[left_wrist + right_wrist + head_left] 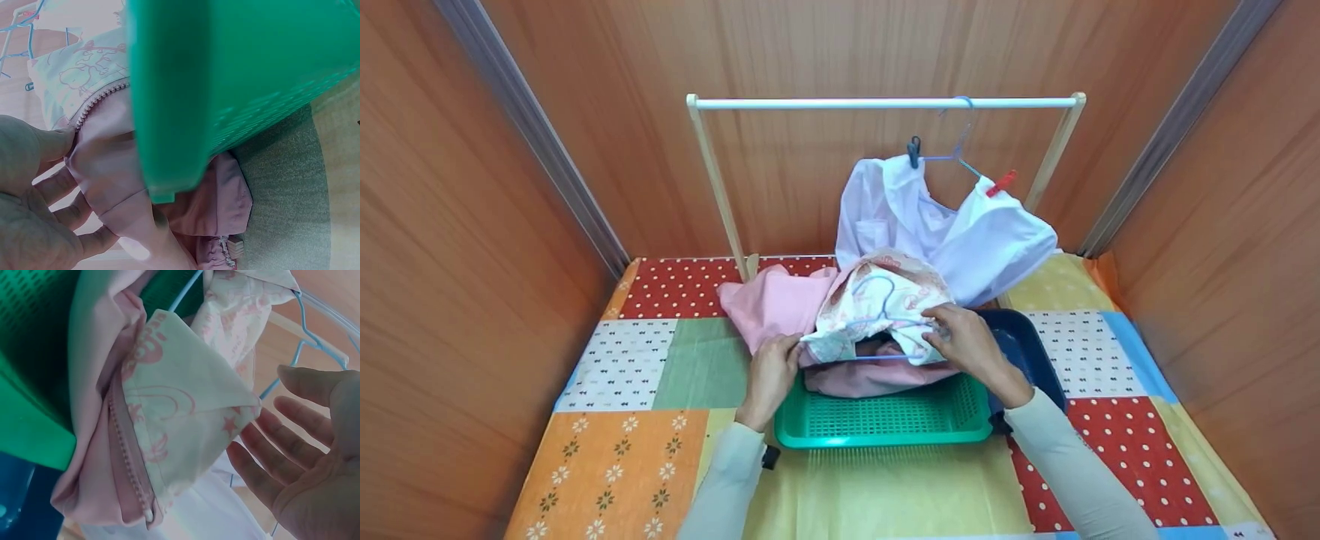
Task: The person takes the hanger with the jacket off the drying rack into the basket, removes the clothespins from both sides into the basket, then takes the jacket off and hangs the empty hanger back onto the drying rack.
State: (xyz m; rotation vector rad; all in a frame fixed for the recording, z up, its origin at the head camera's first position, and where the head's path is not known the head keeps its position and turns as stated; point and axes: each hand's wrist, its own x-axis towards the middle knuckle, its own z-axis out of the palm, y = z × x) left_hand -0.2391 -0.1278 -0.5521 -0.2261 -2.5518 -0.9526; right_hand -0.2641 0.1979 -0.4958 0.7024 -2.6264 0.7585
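A pink cloth garment with a white printed lining (780, 300) lies across the far part of a green perforated plastic basket (885, 440), lining turned upward, probably so that the thin blue wire hanger (889, 358) can sit against its inside. The hanger's hook points away from the person, over the basket's far side, and printed cloth covers parts of its frame. The left hand (770, 379), at the basket's left, pinches the garment's edge beside the zip teeth (95, 104), seemingly to keep it spread. The right hand (971, 345), above the basket's right side, has its fingers extended, touching a printed corner without clasping it, perhaps steadying cloth around the hanger's end.

Behind the basket, a white garment (982, 232) hangs from a white rail (825, 103) on another blue hanger (939, 158); a black peg (913, 151) and a red peg (1001, 184) apparently stop it slipping.

The basket holds pink folds towards its back, its latticed floor showing in front. Beside its right end stands a navy basin (1039, 352), its contents largely hidden.
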